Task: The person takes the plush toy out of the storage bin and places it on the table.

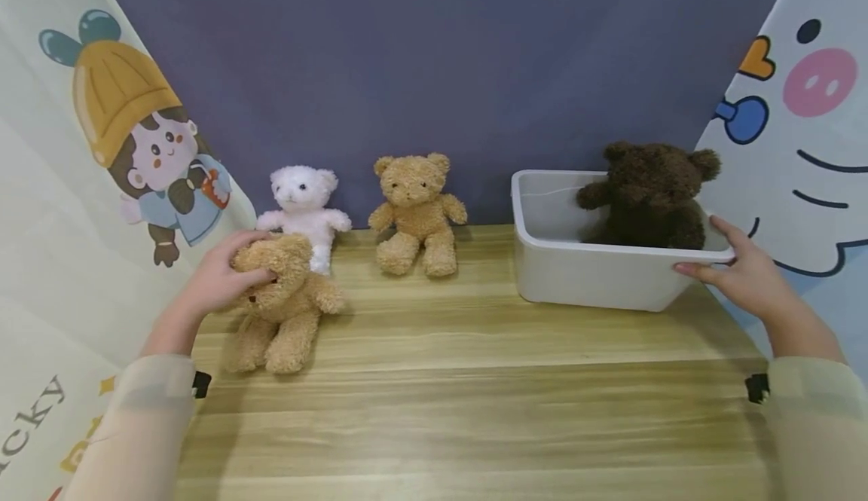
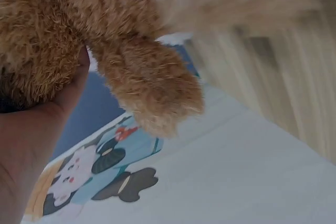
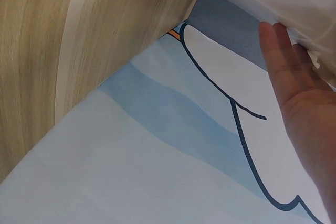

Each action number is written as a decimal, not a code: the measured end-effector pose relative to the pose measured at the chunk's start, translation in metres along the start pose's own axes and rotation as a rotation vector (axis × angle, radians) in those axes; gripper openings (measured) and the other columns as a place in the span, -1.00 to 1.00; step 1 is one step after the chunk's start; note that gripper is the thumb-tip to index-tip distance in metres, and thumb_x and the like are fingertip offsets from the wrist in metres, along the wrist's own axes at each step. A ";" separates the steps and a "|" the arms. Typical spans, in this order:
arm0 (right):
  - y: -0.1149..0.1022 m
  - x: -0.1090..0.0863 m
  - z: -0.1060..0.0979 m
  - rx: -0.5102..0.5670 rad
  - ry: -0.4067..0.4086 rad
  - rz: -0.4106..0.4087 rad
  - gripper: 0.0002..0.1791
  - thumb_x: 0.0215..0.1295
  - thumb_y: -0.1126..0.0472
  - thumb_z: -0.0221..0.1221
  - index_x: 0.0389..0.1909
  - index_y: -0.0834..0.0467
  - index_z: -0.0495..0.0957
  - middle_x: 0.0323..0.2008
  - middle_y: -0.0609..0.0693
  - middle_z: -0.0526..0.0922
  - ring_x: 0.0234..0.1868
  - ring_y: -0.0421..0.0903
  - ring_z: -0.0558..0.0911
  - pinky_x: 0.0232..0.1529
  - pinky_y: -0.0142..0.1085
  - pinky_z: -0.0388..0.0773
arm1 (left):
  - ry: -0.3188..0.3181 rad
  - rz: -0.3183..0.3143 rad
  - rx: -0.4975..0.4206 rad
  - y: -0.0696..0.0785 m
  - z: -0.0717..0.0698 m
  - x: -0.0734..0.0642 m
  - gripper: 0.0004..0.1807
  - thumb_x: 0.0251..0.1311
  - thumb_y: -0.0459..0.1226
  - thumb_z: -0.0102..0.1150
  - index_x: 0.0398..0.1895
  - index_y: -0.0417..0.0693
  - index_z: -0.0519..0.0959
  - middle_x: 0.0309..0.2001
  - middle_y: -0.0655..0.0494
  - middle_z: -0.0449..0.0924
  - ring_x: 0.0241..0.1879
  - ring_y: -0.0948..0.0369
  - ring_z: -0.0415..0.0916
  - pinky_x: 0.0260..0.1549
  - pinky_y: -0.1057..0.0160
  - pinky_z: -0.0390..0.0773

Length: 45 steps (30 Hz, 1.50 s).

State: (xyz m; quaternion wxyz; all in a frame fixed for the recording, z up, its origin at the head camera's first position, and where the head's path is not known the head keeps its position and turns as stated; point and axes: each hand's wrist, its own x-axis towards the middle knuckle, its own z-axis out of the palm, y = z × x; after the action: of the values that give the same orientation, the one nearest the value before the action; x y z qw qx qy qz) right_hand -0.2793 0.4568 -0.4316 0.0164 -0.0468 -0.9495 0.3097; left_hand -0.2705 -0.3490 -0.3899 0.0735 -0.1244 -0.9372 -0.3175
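My left hand [image 1: 227,271] grips a light-brown teddy bear [image 1: 288,328] by its head, at the left of the wooden table. In the left wrist view the bear's curly fur [image 2: 152,77] fills the upper left, with the thumb pressed into it. My right hand [image 1: 749,271] holds a white plastic bin [image 1: 597,275] at its right end, thumb at the front rim. Seen from the right wrist, the fingers [image 3: 294,61] lie extended along the bin's outer wall. A dark brown teddy bear [image 1: 654,184] sits inside the bin, its upper body above the rim.
Behind the held bear sits a white-and-pink bear [image 1: 301,211], partly hidden. Another light-brown bear [image 1: 414,211] sits at the table's back edge, against the dark blue backdrop [image 1: 434,71]. Printed cloth panels flank the wooden table [image 1: 475,410] on both sides.
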 end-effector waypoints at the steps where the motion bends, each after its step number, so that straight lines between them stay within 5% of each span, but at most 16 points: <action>1: 0.000 0.000 0.000 0.002 -0.001 -0.001 0.36 0.38 -0.30 0.34 0.74 0.02 -0.49 0.63 0.59 -0.27 0.52 0.74 -0.05 0.28 0.65 0.12 | -0.006 -0.010 0.006 0.001 -0.003 -0.002 -0.31 0.32 -0.22 0.40 0.51 -0.05 0.45 0.50 -0.24 0.37 0.48 -0.36 0.26 0.31 -0.57 0.26; 6: -0.002 0.000 0.001 -0.001 0.007 -0.007 0.36 0.38 -0.29 0.36 0.74 0.04 -0.48 0.64 0.56 -0.28 0.53 0.74 -0.06 0.28 0.66 0.11 | -0.009 -0.039 0.008 -0.003 -0.011 -0.006 -0.37 0.42 -0.20 0.29 0.53 -0.04 0.44 0.49 -0.16 0.37 0.44 -0.21 0.31 0.30 -0.42 0.36; 11: -0.002 0.000 0.000 -0.003 0.007 -0.013 0.36 0.38 -0.29 0.35 0.74 0.04 -0.49 0.64 0.57 -0.29 0.53 0.74 -0.06 0.26 0.66 0.12 | 0.147 -0.047 -0.001 -0.008 -0.017 -0.003 -0.47 0.40 -0.23 0.30 0.42 -0.04 0.52 0.36 -0.04 0.40 0.15 0.33 0.34 0.06 0.03 0.40; 14: -0.001 0.000 0.001 -0.001 0.006 -0.013 0.36 0.38 -0.29 0.35 0.74 0.04 -0.49 0.64 0.57 -0.28 0.52 0.74 -0.05 0.26 0.66 0.13 | 0.191 -0.052 -0.031 -0.004 -0.021 0.002 -0.44 0.38 -0.25 0.28 0.43 -0.05 0.49 0.42 -0.07 0.33 0.19 0.28 0.30 0.03 0.09 0.36; 19: 0.003 -0.003 0.000 0.006 0.012 -0.010 0.35 0.39 -0.27 0.35 0.74 0.05 -0.48 0.63 0.58 -0.28 0.51 0.75 -0.03 0.26 0.66 0.13 | 0.107 -0.007 -0.013 0.001 -0.017 0.021 -0.43 0.39 -0.27 0.25 0.44 -0.15 0.44 0.51 -0.26 0.18 0.36 -0.18 0.18 0.04 -0.13 0.38; 25: 0.002 -0.002 0.000 0.000 0.003 -0.005 0.37 0.37 -0.29 0.36 0.74 0.03 -0.49 0.63 0.59 -0.25 0.52 0.74 -0.02 0.26 0.65 0.14 | 0.063 0.013 0.077 0.013 -0.022 0.033 -0.44 0.41 -0.19 0.25 0.40 -0.21 0.45 0.45 -0.38 0.18 0.49 -0.44 -0.04 0.18 -0.50 0.22; 31: -0.001 0.001 0.001 -0.004 0.014 -0.009 0.39 0.34 -0.29 0.39 0.74 0.04 -0.47 0.62 0.60 -0.22 0.52 0.73 -0.02 0.28 0.65 0.13 | 0.011 -0.007 0.119 0.029 -0.039 0.042 -0.50 0.48 -0.07 0.25 0.34 -0.13 0.53 0.54 -0.37 0.14 0.61 -0.46 -0.17 0.41 -0.61 -0.03; 36: -0.001 -0.001 -0.001 0.001 0.017 -0.010 0.39 0.34 -0.29 0.39 0.74 0.01 -0.46 0.63 0.58 -0.24 0.54 0.72 -0.04 0.29 0.66 0.11 | 0.002 0.042 0.138 0.049 -0.044 0.053 -0.52 0.49 -0.07 0.25 0.31 -0.14 0.53 0.51 -0.31 0.24 0.57 -0.39 0.01 0.41 -0.53 0.08; 40: -0.001 -0.002 -0.002 -0.009 0.014 -0.006 0.39 0.34 -0.30 0.39 0.74 0.00 -0.47 0.62 0.60 -0.21 0.49 0.74 0.05 0.26 0.64 0.17 | -0.113 0.030 0.176 0.076 -0.043 0.065 -0.46 0.52 0.02 0.20 0.39 -0.07 0.49 0.60 -0.31 0.11 0.59 -0.39 -0.05 0.32 -0.49 0.22; 45: 0.000 -0.001 -0.002 -0.008 -0.010 0.004 0.40 0.32 -0.35 0.37 0.74 -0.05 -0.51 0.59 0.65 -0.13 0.39 0.73 0.19 0.18 0.60 0.28 | -0.254 0.031 0.229 0.118 -0.036 0.085 -0.40 0.52 0.12 0.16 0.46 0.04 0.47 0.67 -0.24 0.01 0.65 -0.36 -0.19 0.37 -0.50 0.17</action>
State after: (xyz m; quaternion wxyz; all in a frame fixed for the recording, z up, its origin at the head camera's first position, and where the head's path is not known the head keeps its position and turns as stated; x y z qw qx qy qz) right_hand -0.2777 0.4580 -0.4304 0.0107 -0.0472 -0.9508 0.3061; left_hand -0.3167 -0.2651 -0.2753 -0.0268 -0.1689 -0.9669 -0.1895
